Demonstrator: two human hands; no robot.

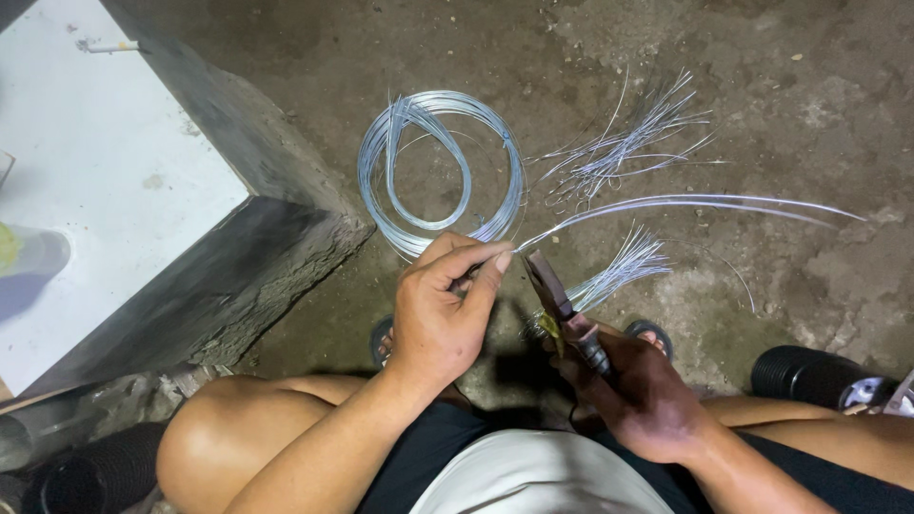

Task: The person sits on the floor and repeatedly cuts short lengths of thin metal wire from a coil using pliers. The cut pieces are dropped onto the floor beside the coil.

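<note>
The floor was rough, stained concrete, dimly lit, and it took up most of the view. At the left a white slab with dark concrete sides stood raised above it, a thin stick-like thing lying near its far edge. A black ribbed hose lay at the right beside the person's leg.

The person squatted low, knees spread, so both hands worked close over the ground between the feet. A coil of bright wire lay flat just ahead of the hands, within reach. Two loose heaps of cut wires lay to its right, well clear of the coil, as if sorted apart.

The left hand pinched a bundle of long wires between thumb and fingers, the strands arcing off to the right over the floor; the grip at the end kept them together. The right hand was closed around the handles of pliers, whose nose pointed up at the pinched end, right beside the left fingertips.
</note>
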